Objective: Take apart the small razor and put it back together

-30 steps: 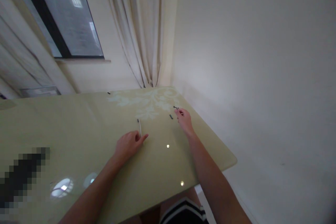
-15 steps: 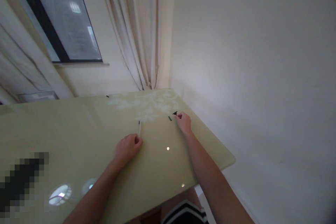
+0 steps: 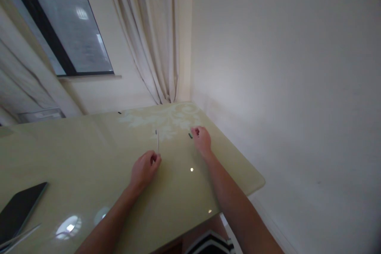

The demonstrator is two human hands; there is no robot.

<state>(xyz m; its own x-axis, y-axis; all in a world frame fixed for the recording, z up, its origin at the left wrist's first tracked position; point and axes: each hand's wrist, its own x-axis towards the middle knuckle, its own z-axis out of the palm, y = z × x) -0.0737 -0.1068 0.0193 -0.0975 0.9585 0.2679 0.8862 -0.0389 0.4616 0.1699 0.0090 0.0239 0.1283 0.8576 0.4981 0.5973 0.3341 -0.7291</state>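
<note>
My left hand (image 3: 145, 168) rests low over the table with its fingers closed on a thin white stick-like piece (image 3: 158, 142). That piece stands up from the fingers and has a small dark tip (image 3: 156, 131); its lower end is hidden in the hand. Further to the right, my right hand (image 3: 202, 139) is pinched, thumb and fingers together, and what it holds, if anything, does not show. A small dark green-black strip (image 3: 190, 135) lies on the table just left of its fingertips.
The glossy pale yellow table (image 3: 178, 198) reflects lights. A black flat device (image 3: 22, 204) lies at its left, with thin pale strands (image 3: 25, 236) in front. Another tiny dark piece (image 3: 119, 112) is at the far edge. A wall (image 3: 268, 87) borders the right side.
The small black piece at my right fingertips no longer shows. My right hand has shifted slightly left, closer to the dark strip. More of the white piece now extends above my left hand.
</note>
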